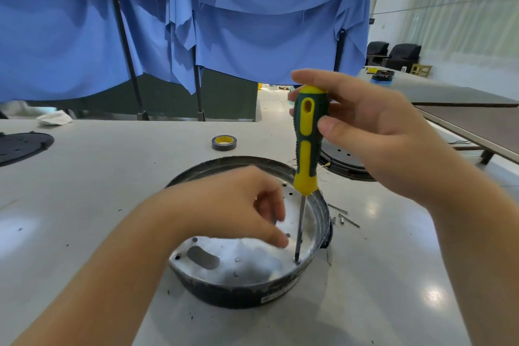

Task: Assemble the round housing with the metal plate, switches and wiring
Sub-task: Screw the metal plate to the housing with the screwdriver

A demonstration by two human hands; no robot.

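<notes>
**Screw being driven into the plate at the housing's right rim**

The right hand (pixel 373 126) grasps the top of the screwdriver (pixel 308 135), fingers and thumb curled round its green and yellow handle, holding it close to upright so the tip sits in a screw near the right edge of the metal plate (pixel 247 255). The left hand (pixel 238 205) reaches into the round housing (pixel 238 293), its fingertips loosely curled just beside the shaft; whether they touch shaft or screw I cannot tell. Judging by this, it steadies the blade while the other hand turns.

The plate lies inside the housing, which stands on the worktop (pixel 112 177) towards its near edge, about mid-width. The housing wall rises close beside the tip, so the tool has little room to tilt rightward.

Loose screws (pixel 344 216) lie on the worktop just right of the housing. A tape roll (pixel 223 143) sits well behind it, another round housing (pixel 345 166) behind the right hand, and a dark disc (pixel 22 146) at the left edge.
</notes>
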